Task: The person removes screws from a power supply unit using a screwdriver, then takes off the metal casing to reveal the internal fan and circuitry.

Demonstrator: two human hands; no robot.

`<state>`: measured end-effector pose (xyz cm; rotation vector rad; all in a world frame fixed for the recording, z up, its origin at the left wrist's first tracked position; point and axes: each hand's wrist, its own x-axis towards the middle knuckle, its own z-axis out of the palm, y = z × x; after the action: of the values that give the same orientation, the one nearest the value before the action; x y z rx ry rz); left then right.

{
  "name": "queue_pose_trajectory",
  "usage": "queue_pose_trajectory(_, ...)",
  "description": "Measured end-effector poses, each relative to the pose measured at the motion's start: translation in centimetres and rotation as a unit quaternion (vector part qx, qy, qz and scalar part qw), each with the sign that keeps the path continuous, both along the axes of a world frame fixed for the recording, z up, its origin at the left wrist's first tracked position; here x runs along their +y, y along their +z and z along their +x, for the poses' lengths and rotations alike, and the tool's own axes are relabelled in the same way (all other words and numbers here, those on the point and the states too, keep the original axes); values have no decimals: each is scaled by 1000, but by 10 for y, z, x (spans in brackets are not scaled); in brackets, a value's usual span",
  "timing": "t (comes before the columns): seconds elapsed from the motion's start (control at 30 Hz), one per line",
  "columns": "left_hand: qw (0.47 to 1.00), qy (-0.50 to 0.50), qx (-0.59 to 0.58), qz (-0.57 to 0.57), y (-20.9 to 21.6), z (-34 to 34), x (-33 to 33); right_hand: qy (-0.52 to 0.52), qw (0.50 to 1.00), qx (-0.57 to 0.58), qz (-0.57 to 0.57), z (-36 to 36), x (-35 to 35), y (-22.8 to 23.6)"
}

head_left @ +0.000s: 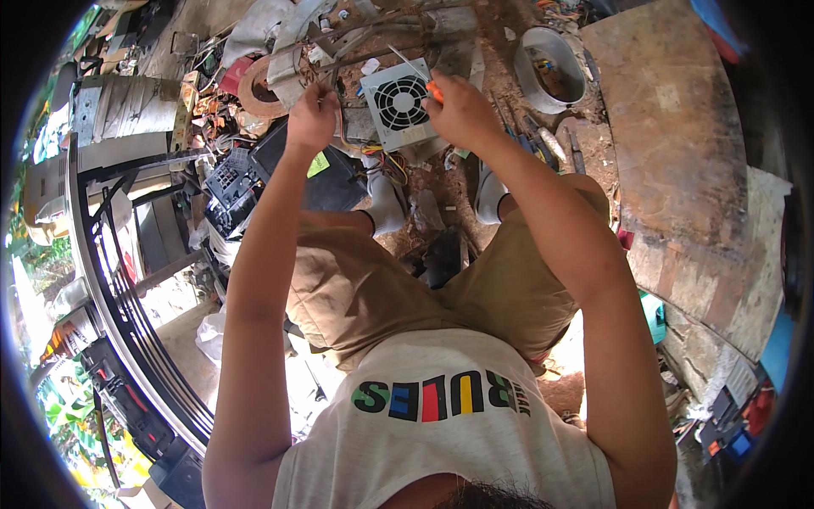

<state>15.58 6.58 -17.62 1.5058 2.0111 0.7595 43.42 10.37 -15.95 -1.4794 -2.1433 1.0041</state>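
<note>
A silvery computer power supply (pixel 417 134) with a round black fan lies in front of my feet, and its loose coloured wires (pixel 395 163) trail from the near side. My right hand (pixel 465 112) is closed around the orange handle of a screwdriver (pixel 411 64). Its thin shaft points up and left over the far edge of the power supply. To the left of the power supply, my left hand (pixel 312 120) has its fingers drawn together in a pinch. Whatever sits between those fingertips is too small to make out.
A pale oval tub (pixel 549 72) with small parts stands at the far right, beside a large worn wooden board (pixel 670 127). Brown tape-like roll (pixel 261 85), tangled cables and black plastic parts (pixel 231 188) crowd the left. A metal frame (pixel 93 246) runs along the left side.
</note>
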Motion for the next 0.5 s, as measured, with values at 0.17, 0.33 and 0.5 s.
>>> queue_pose_trajectory(0.17, 971, -9, 187, -147, 53, 8, -11, -10, 996, 21, 80, 12, 8, -7)
queue_pose_trajectory(0.33, 986, 34, 160, 24, 30, 10, -18, 91, 987, 3, 135, 29, 29, 72)
queue_pose_trajectory(0.5, 989, 10, 72, -128, 62, 28, -2, 183, 967, -33, 177, 6, 46, 144)
